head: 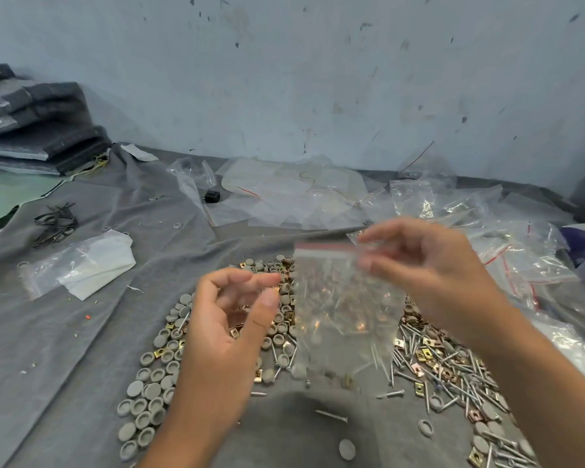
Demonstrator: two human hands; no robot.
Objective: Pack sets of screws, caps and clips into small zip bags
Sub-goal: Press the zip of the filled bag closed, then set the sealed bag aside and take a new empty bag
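Your right hand (pixel 429 265) pinches the zip bag (pixel 338 298) by its top, hanging above the parts pile (pixel 284 332). Left hand (pixel 230 319) at 9 o'clock, loosely curled, contents unclear. Spread the mouth before dropping parts.

Two hands are in view, the left hand (pixel 230 319) and the right hand (pixel 429 268), with one zip bag (pixel 338 298) held up, while caps (pixel 149 393), screws (pixel 453 383) and clips (pixel 423 356) are too many to count.
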